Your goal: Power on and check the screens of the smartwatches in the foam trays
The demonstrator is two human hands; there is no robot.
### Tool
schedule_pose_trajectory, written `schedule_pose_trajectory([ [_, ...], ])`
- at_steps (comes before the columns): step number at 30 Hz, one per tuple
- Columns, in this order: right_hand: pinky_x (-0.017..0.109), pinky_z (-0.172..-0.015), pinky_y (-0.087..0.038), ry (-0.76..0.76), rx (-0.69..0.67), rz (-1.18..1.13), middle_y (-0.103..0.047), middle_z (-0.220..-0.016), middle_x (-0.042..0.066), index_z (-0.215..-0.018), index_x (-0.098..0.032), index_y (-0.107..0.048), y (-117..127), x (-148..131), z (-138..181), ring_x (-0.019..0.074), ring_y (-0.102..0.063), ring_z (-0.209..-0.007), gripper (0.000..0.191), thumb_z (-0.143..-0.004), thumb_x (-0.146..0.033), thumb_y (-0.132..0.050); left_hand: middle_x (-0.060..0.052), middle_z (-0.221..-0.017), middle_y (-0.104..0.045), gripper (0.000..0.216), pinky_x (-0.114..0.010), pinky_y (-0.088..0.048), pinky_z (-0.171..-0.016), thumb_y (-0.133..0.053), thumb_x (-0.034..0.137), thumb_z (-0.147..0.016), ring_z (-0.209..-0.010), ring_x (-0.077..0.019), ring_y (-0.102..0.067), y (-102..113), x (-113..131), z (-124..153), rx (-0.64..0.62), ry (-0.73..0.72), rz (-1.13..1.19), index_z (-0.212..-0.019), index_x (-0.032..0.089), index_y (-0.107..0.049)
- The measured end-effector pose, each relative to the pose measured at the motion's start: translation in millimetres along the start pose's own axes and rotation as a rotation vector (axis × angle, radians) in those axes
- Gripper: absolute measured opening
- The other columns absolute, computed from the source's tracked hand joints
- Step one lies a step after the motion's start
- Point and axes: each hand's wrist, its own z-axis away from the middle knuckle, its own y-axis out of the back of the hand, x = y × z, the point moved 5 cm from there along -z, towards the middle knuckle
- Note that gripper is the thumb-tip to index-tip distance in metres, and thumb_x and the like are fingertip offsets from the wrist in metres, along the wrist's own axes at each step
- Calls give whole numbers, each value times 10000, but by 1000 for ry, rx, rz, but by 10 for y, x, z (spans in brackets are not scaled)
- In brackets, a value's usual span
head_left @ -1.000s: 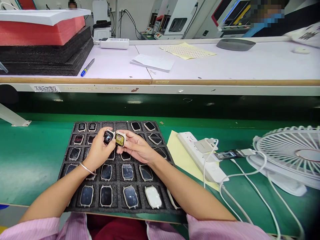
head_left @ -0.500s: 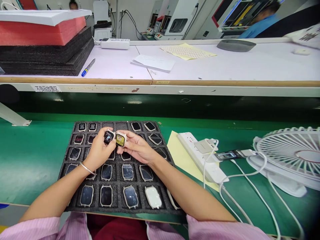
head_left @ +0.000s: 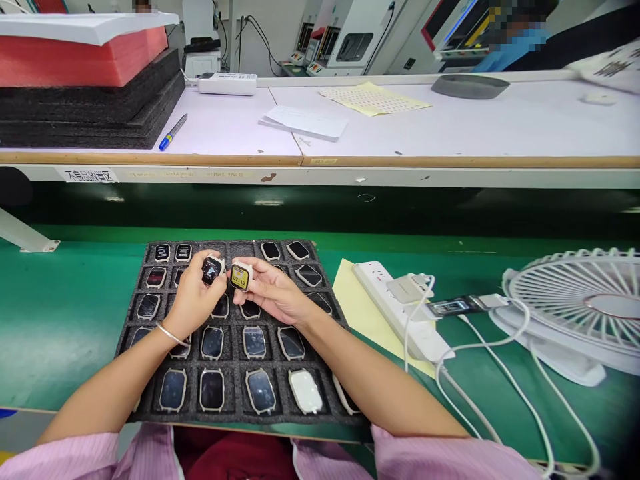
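Note:
A black foam tray (head_left: 140, 347) with several small watch bodies in its pockets lies on the green bench in front of me. My left hand (head_left: 193, 300) is closed round a watch body with a dark screen (head_left: 211, 269), held above the tray's upper rows. My right hand (head_left: 273, 293) pinches a second watch body with a lit yellow screen (head_left: 240, 277) right beside it. The two watches are a small gap apart. One white watch body (head_left: 306, 391) lies face down in the tray's front row.
A white power strip (head_left: 395, 310) with plugged adapters and white cables (head_left: 480, 393) lies right of the tray on a yellow sheet (head_left: 350, 293). A white fan (head_left: 575, 307) lies at far right. A raised shelf (head_left: 320, 160) behind holds foam stacks (head_left: 90, 87), a pen (head_left: 173, 132) and papers (head_left: 305, 123).
My left hand has shifted its watch slightly left and up, opening a small gap from the lit watch. The right hand has stayed in place.

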Motion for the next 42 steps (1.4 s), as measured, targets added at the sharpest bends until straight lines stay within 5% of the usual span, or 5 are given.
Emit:
schedule_pose_trajectory([
  [13,298,-731,-562,-7,51,6,-704,-947,11,-1203,-240,-636,3,-10,3,143,-694,-742,480,-776,-335,-834,-55,-1035,-649,363,-303,-491,-804,-625,237,-766,-969,-198,-615,-9,-7,-33,-3,63,97,-1123,185,-584],
  [17,323,-742,-554,-36,168,-37,-737,-1098,81,-1253,-225,-605,84,-18,-36,179,-711,-816,486,-811,-329,-780,-61,-1044,-663,471,-253,-473,-678,-692,235,-726,-820,-148,-623,-58,-88,-63,-57,279,421,-1177,173,-570],
  [23,293,-662,-505,-11,300,-80,-760,-1039,69,-1108,-217,-621,241,-47,-58,138,-658,-672,311,-809,-236,-704,7,-823,-631,622,-230,-455,-573,-716,230,-746,-609,-101,-616,-99,-78,-35,-135,549,814,-1327,142,-513],
  [27,290,-643,-481,11,330,12,-741,-1037,63,-1134,-216,-618,257,-56,-40,122,-624,-644,334,-809,-229,-694,22,-790,-621,680,-239,-493,-568,-727,275,-763,-602,-125,-668,-83,-74,-44,-140,514,811,-1390,164,-488],
  [42,295,-629,-495,97,270,221,-684,-899,4,-1142,-232,-597,170,-71,-13,131,-645,-651,379,-785,-233,-725,-15,-968,-706,407,-281,-610,-619,-740,250,-706,-605,-142,-726,-138,-81,-54,-193,388,684,-1078,181,-589],
])
